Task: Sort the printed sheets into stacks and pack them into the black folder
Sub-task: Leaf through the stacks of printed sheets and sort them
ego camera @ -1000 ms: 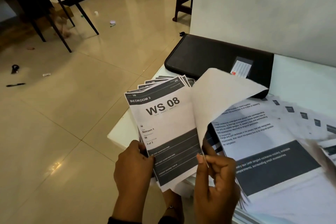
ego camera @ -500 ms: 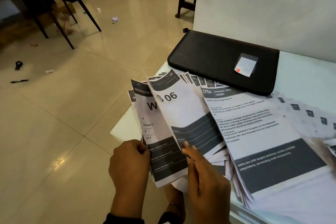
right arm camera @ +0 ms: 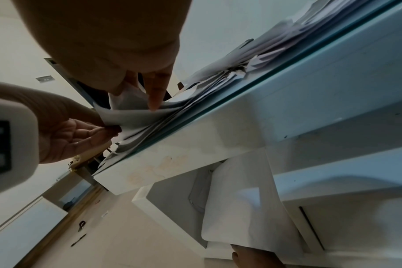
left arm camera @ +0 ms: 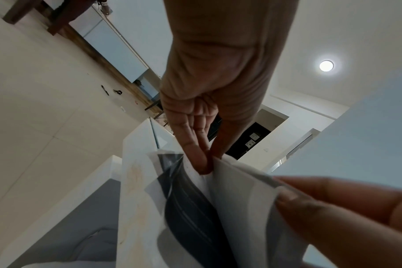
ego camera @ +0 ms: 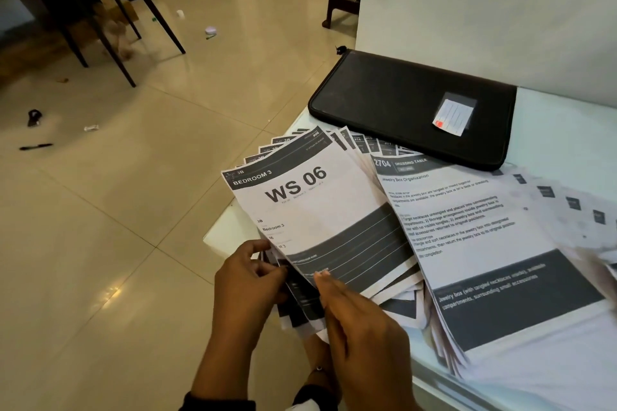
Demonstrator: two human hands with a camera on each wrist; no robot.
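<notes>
The black folder (ego camera: 400, 103) lies closed at the back of the white table (ego camera: 561, 130). In front of it a fan of printed sheets spreads out, with the "WS 06" sheet (ego camera: 310, 210) on top. My left hand (ego camera: 273, 264) pinches the bottom-left corners of this fan, over the table's edge. My right hand (ego camera: 322, 277) holds the bottom edge of the "WS 06" sheet, fingertips on top and thumb hidden below. The left wrist view shows my left hand (left arm camera: 207, 163) pinching paper. In the right wrist view my right hand (right arm camera: 149, 103) is on the sheets. A larger "2704 Dressing Table" stack (ego camera: 467, 237) lies to the right.
More small sheets (ego camera: 567, 207) trail off to the right edge. A white wall (ego camera: 467, 10) rises behind the folder. The table's corner (ego camera: 220, 237) overhangs tiled floor with a chair (ego camera: 100, 10), a pen (ego camera: 35, 146) and small litter.
The "WS 08" sheet was on top a second ago. My right hand has brought the "WS 06" sheet leftward and laid it over it. The curled blank sheet is gone.
</notes>
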